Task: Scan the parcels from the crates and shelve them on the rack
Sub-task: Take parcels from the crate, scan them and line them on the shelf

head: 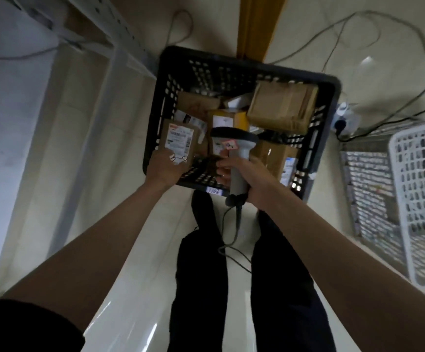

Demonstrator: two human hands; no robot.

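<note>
**Scanner and parcel held over the black crate**

Left hand (167, 165) curled under the near edge of a small brown parcel (178, 142), holding it at the near left corner of the black crate (329, 97), white label face up. Right hand (247, 176) wrapped round the grey handle of a scanner (234, 148), fingers closed on the grip, dark head tipped toward the parcel just beside it. Scanner cable (231, 224) hanging from the butt of the handle, trailing down across the floor on the near side of the crate, between two dark trouser legs (201, 288).

Inside the crate, more brown parcels: a large wrinkled paper-wrapped one (282, 107) in the far right corner, a yellow-brown box (228, 119) in the middle, another box (277, 156) at the near right wall, partly hidden by the right hand. Small white tag with handwritten digits (214, 191) on the near rim of the crate.

To the right of the crate, well apart, a white crate (409, 199) with slotted walls. Beyond the crate's far right corner, a power strip (343, 120) and loose grey cables (358, 26) on the pale floor (130, 275). To the left of the crate, the white metal uprights of the rack (120, 44). Behind the crate's far rim, a yellow strip (257, 21).
</note>
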